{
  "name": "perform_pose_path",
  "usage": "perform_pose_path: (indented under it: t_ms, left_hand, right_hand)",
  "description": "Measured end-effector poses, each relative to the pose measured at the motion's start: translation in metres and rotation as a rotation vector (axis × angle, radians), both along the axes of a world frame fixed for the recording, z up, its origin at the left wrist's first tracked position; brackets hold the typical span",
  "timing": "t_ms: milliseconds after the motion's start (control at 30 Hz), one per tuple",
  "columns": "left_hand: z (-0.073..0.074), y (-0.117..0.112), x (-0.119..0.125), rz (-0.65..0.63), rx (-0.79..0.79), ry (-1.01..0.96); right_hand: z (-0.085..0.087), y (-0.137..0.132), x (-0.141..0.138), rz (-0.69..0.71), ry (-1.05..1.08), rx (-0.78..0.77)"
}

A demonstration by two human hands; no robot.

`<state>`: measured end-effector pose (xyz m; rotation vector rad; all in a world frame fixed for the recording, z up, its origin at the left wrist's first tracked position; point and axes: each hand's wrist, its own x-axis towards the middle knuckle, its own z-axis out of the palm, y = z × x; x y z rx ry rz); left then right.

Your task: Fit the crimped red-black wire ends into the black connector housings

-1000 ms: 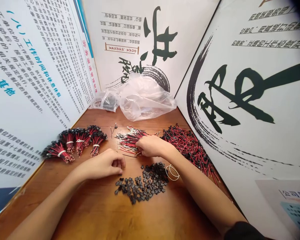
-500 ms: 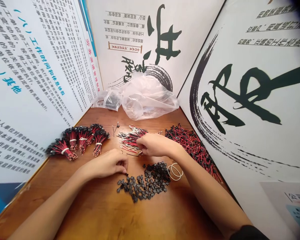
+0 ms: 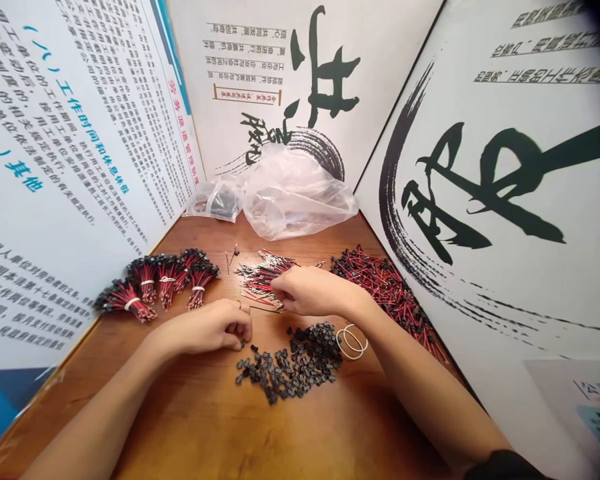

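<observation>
My left hand (image 3: 225, 327) is closed, the thumb and fingertips pinched low over the table at a tiny dark piece (image 3: 243, 344). Just to its right lies a spread heap of small black plastic pieces (image 3: 300, 363), with one loose piece (image 3: 254, 348) closest to the fingers. My right hand (image 3: 307, 291) has its fingers curled at the near edge of a pile of red and black wires (image 3: 265, 270) with bare ends. A dark wire (image 3: 265, 309) runs along the tabletop towards its fingertips. What those fingers grip is hidden.
Several tied wire bundles (image 3: 166, 283) lie at the left. Another heap of red and black wires (image 3: 375, 287) rests along the right panel. Two pale rubber bands (image 3: 351, 343) sit beside the black pieces. A clear plastic bag (image 3: 300, 200) stands at the back.
My left hand has drawn back slightly left, away from the loose black piece, with its fingers still pinched. The right hand has hardly moved.
</observation>
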<state>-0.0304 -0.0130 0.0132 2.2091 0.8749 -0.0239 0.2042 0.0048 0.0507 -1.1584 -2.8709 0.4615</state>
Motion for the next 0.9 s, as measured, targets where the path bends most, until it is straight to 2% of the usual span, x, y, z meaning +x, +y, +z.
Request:
perform_pose_path:
  t_ms: [133,233,333,533,667,800,900]
  left_hand:
    - [-0.004,0.001,0.002,0.072,0.084,-0.119]
    - [-0.003,0.000,0.003,0.250,0.222,-0.322]
    - [0.000,-0.002,0.005,0.424,0.299,-0.503]
    - [0.004,-0.004,0.009,0.436,0.368,-0.602]
    - [0.000,-0.005,0.011,0.496,0.320,-0.641]
    - [-0.005,-0.006,0.014,0.587,0.185,-0.804]
    - [-0.005,-0.007,0.017,0.602,0.124,-0.882]
  right_hand:
    - [0.004,-0.004,0.000,0.085,0.153,-0.064]
    - [0.008,-0.007,-0.001,0.150,0.288,-0.122]
    - [0.010,-0.008,-0.002,0.144,0.390,-0.109]
    - [0.007,-0.011,-0.009,0.065,0.472,-0.018]
    - [0.005,-0.011,-0.012,0.030,0.451,-0.042]
    - [0.004,-0.011,-0.013,0.033,0.482,-0.031]
    - [0.003,-0.011,-0.014,0.036,0.492,-0.012]
